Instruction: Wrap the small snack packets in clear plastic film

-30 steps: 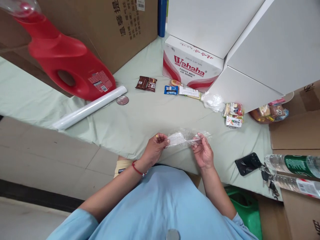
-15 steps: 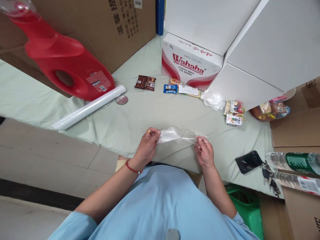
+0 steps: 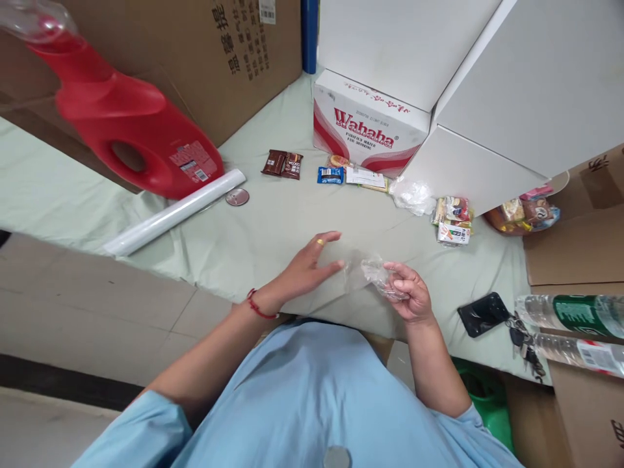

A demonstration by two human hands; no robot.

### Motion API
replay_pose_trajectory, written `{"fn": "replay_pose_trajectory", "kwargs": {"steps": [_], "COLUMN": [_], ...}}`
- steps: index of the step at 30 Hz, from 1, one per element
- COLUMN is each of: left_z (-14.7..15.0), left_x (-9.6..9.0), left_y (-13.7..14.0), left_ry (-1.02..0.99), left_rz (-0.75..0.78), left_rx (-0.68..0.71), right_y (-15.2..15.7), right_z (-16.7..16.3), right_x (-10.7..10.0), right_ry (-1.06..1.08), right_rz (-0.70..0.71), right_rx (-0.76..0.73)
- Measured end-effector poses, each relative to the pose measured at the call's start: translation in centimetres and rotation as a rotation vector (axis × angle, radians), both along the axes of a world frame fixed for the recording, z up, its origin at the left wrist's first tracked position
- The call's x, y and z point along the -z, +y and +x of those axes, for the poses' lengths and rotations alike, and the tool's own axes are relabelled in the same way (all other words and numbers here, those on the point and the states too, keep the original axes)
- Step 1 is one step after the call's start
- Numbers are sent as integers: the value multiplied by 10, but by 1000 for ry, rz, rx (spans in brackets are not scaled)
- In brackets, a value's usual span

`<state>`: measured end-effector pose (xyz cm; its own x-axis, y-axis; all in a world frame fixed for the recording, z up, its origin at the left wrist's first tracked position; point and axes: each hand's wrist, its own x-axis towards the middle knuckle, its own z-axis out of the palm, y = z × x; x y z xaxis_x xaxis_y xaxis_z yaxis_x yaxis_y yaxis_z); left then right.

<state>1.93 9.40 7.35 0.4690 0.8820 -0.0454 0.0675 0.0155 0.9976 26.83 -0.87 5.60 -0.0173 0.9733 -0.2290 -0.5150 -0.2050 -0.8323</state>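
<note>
A thin clear plastic bag (image 3: 371, 272), crumpled, hangs in front of me over the front of the table. My right hand (image 3: 408, 291) grips it between thumb and fingers, and some of the plastic bunches at the palm. On the other side, my left hand (image 3: 312, 263) is open, thumb and fingers spread toward the bag. Its thumb tip is right by the plastic's loose end; whether they touch I cannot tell. A yellow ring and a red bracelet (image 3: 258, 305) are on that arm.
Snack packs (image 3: 283, 164) and a second crumpled bag (image 3: 413, 195) lie along the back, before a Wahaha box (image 3: 368, 130). To the left are a white roll (image 3: 175, 213), a round metal disc (image 3: 237, 197) and a red jug (image 3: 141, 130). A phone (image 3: 482, 314), keys and bottles (image 3: 575, 315) lie right.
My left hand has let go of the plastic bag and opened. The bag, stretched between both hands before, is now bunched in my right hand, which has moved slightly right.
</note>
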Motion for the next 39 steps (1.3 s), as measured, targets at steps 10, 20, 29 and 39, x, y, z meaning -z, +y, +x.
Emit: {"fn": "replay_pose_trajectory", "kwargs": {"steps": [10, 20, 29, 39], "left_z": [41, 33, 13, -13], "left_x": [17, 18, 18, 47], "left_y": [-8, -17, -18, -8], "left_ry": [4, -485, -609, -402], "left_rz": [62, -588, -1017, -903], "left_rx": [-82, -192, 103, 11], "right_y": [3, 8, 23, 27], "right_z": [12, -26, -38, -25], "right_x": [-31, 36, 34, 25], "right_ry": [-149, -125, 86, -251], "right_rz": [82, -220, -91, -191], "right_rx": [118, 56, -32, 20]}}
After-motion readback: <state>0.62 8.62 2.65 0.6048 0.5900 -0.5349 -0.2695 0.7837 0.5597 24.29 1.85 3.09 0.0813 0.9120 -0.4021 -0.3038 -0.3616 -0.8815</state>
